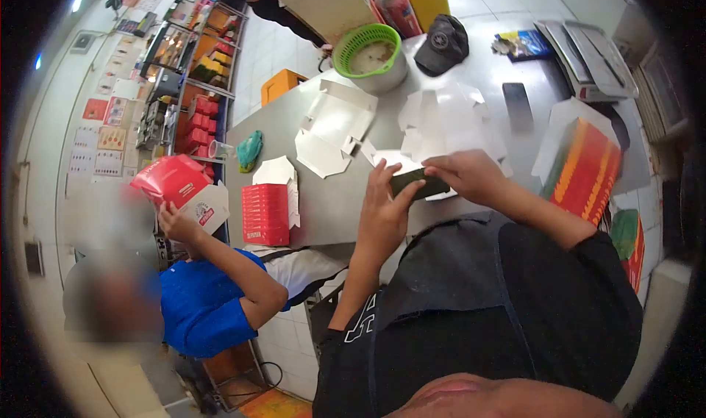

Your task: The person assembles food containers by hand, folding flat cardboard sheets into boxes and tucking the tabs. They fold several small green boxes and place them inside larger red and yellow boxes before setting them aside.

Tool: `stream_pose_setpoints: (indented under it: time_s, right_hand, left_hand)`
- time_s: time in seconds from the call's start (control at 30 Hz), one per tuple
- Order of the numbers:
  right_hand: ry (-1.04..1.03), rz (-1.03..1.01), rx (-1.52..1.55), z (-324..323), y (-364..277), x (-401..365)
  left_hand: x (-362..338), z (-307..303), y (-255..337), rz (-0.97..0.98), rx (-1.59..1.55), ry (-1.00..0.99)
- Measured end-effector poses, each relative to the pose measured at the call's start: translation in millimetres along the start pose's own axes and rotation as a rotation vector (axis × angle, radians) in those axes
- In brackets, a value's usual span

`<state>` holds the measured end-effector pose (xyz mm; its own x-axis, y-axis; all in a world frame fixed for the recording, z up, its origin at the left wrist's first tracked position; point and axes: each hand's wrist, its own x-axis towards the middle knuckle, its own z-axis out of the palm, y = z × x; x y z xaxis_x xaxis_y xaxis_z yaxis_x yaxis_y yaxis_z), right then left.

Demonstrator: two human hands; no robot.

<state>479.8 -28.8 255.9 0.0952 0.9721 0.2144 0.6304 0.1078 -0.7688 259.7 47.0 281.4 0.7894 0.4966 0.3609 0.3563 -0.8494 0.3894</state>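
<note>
Just over the near edge of the metal table, both my hands are closed on a folding carton (416,186) with a dark green outside and white inside. My left hand (385,206) grips its left end, fingers on top and thumb against the near side. At the other end, my right hand (460,175) pinches the upper edge. Beyond my hands lie white unfolded carton blanks (445,116), flat on the tabletop. Another opened blank (331,127), with its white side up, is further left. To my right stands a stack of red, orange and green cartons (588,169).
A co-worker in a blue shirt (209,300) holds a red carton (173,181) at left. Stacked red cartons (265,213) sit on the metal table (331,205). Further back are a green basket in a pot (397,41), a black cap (443,44) and a phone (517,107).
</note>
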Motion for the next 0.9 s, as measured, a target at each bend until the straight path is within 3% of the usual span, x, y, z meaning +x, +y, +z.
stream_pose_setpoints:
  time_s: [0.07,0.17,0.2,0.3,0.33,0.43,0.47,0.6,0.63,0.7,0.8,0.9]
  right_hand:
    - [-0.014,0.014,0.065,-2,-2,-3]
    - [-0.032,0.182,0.295,-1,0,-6]
    - [0.0,0.17,0.327,-2,2,-6]
    - [-0.015,0.215,0.486,-5,11,-7]
    - [-0.011,0.171,0.476,-6,11,-8]
    - [-0.044,0.207,0.657,3,24,-12]
    - [-0.059,0.182,0.7,8,28,-14]
    - [-0.091,0.166,0.966,23,34,-22]
    - [-0.109,0.163,1.008,26,34,-25]
    - [-0.086,0.132,0.776,23,21,-25]
    - [-0.197,0.161,0.888,29,27,-26]
    - [-0.302,0.196,1.017,39,26,-30]
  left_hand:
    - [-6,3,-2,0.039,0.1,-0.015]
    - [-20,23,1,-0.179,0.022,0.289]
    - [-29,37,-5,-0.256,-0.13,0.401]
    - [-38,58,-12,-0.741,-0.841,0.517]
    - [-42,57,-18,-0.937,-1.133,0.446]
    - [-47,54,-28,-0.865,-1.734,0.285]
    - [-53,63,-32,-0.742,-1.592,0.311]
    - [-42,47,-31,-0.461,-1.829,0.491]
    - [-41,43,-31,-0.447,-1.807,0.488]
    - [-41,36,-29,-0.429,-1.765,0.481]
    - [-39,25,-22,-0.468,-1.573,0.58]
    - [-39,23,-30,-0.335,-1.4,0.756]
